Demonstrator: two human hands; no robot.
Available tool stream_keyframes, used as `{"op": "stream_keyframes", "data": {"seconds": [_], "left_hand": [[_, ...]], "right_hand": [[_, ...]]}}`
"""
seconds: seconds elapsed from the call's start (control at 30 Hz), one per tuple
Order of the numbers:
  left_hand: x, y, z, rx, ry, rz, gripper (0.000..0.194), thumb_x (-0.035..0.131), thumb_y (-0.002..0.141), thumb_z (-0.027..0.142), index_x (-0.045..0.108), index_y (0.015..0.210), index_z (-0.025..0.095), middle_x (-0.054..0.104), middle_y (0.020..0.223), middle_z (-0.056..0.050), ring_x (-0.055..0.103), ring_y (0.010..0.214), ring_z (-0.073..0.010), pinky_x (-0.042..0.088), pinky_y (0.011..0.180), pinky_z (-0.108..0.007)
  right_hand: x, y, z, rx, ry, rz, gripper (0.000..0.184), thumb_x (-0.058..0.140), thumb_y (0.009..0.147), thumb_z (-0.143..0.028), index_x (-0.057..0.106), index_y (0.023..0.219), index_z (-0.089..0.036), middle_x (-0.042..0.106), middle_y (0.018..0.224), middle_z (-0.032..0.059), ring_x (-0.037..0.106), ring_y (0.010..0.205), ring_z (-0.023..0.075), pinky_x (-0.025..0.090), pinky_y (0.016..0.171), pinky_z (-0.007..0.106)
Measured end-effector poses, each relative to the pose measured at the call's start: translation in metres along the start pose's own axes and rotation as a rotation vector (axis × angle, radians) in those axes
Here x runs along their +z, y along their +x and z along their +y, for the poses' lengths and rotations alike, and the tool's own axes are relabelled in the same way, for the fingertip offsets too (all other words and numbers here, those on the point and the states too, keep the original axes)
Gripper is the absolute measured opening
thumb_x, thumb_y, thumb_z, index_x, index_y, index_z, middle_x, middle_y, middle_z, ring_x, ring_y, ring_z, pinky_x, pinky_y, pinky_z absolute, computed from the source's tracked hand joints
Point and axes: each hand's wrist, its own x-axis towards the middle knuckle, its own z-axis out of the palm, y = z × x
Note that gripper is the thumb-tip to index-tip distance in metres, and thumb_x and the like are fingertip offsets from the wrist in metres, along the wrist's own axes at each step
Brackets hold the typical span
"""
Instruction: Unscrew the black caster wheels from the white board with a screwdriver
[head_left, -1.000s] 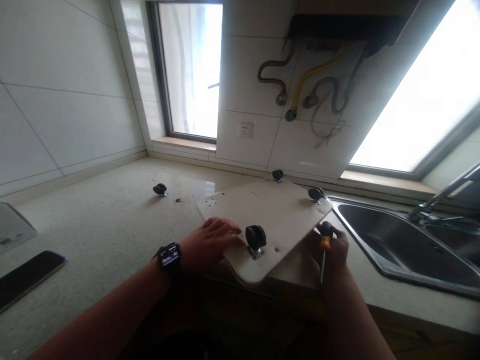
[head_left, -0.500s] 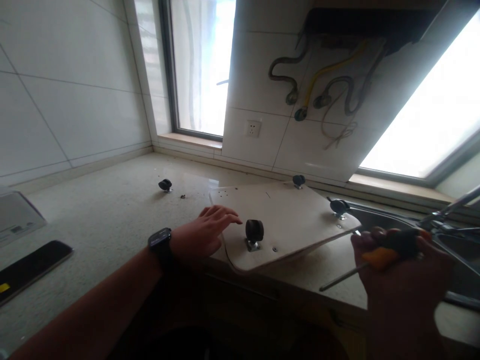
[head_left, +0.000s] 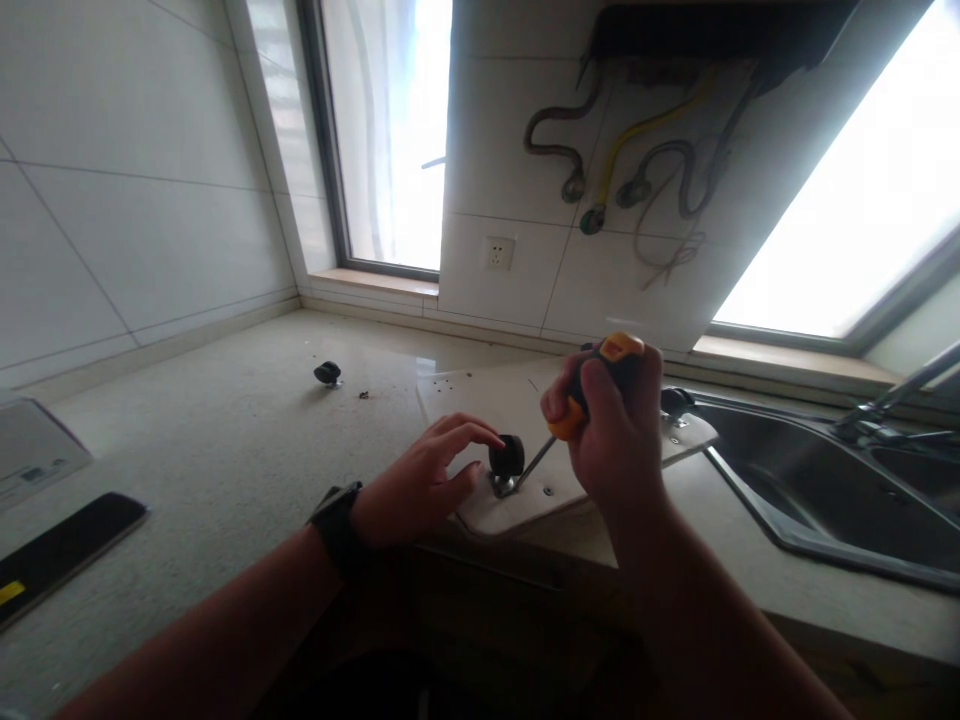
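Observation:
A pale board [head_left: 480, 400] lies flat on the speckled countertop [head_left: 225, 450], with small black caster wheels fixed to it. My right hand [head_left: 611, 425] is closed round an orange and black screwdriver [head_left: 581, 400]; its metal tip sits at the base plate of the nearest caster [head_left: 508, 457]. My left hand [head_left: 424, 480], with a dark watch on the wrist, rests on the board, and its fingertips touch that caster. Another caster [head_left: 677, 402] stands at the board's far right corner.
A loose caster [head_left: 328, 374] and small dark bits lie on the counter to the left. A dark phone [head_left: 67, 545] and a white box [head_left: 34, 450] sit at the far left. A steel sink [head_left: 840, 500] with a tap is on the right.
My right hand has swung the screwdriver from the right side in over the board, and its tip now meets the near caster's base. My left hand moved up against that caster.

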Motion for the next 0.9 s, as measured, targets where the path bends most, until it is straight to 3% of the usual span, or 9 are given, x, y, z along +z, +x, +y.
{"op": "stream_keyframes", "data": {"seconds": [0.2, 0.4, 0.6, 0.77, 0.9], "left_hand": [[0.002, 0.001, -0.006, -0.012, 0.009, -0.040, 0.041, 0.056, 0.095, 0.013, 0.059, 0.134, 0.025, 0.059, 0.142, -0.010, 0.055, 0.133, -0.0239, 0.043, 0.117, -0.050], [0.004, 0.000, -0.008, 0.005, -0.003, -0.047, 0.044, 0.057, 0.095, 0.012, 0.058, 0.136, 0.025, 0.060, 0.142, -0.010, 0.055, 0.133, -0.0232, 0.043, 0.117, -0.048], [0.005, 0.000, -0.006, 0.005, 0.011, -0.034, 0.042, 0.058, 0.097, 0.014, 0.059, 0.136, 0.028, 0.060, 0.143, -0.009, 0.055, 0.134, -0.0244, 0.044, 0.117, -0.051], [0.009, 0.006, -0.001, -0.006, -0.006, -0.022, 0.040, 0.058, 0.100, 0.021, 0.059, 0.140, 0.028, 0.060, 0.147, -0.009, 0.052, 0.139, -0.0256, 0.041, 0.119, -0.055], [0.018, 0.017, 0.009, -0.006, -0.055, 0.001, 0.038, 0.061, 0.099, 0.022, 0.063, 0.137, 0.026, 0.064, 0.143, -0.011, 0.050, 0.144, -0.0260, 0.041, 0.121, -0.054]], "right_hand": [[-0.003, 0.001, 0.004, -0.007, -0.017, 0.007, 0.025, 0.064, 0.095, -0.033, 0.039, 0.102, -0.031, 0.057, 0.076, -0.0101, 0.051, 0.047, 0.0069, 0.044, 0.046, 0.024], [-0.001, 0.000, 0.004, 0.046, -0.049, -0.031, 0.027, 0.063, 0.096, -0.035, 0.037, 0.104, -0.033, 0.056, 0.079, -0.0092, 0.051, 0.048, 0.0067, 0.043, 0.047, 0.024], [-0.004, 0.005, 0.000, 0.079, -0.174, -0.188, 0.026, 0.060, 0.096, -0.040, 0.035, 0.102, -0.032, 0.055, 0.088, -0.0063, 0.057, 0.059, 0.0092, 0.047, 0.055, 0.028], [-0.014, 0.012, -0.015, 0.055, -0.312, -0.140, 0.028, 0.076, 0.083, -0.028, 0.049, 0.089, -0.027, 0.051, 0.078, -0.0066, 0.051, 0.065, 0.0093, 0.044, 0.059, 0.027], [-0.019, 0.016, -0.028, 0.124, -0.365, -0.151, 0.033, 0.085, 0.074, -0.033, 0.055, 0.083, -0.024, 0.056, 0.074, -0.0057, 0.052, 0.065, 0.0099, 0.043, 0.059, 0.028]]}}
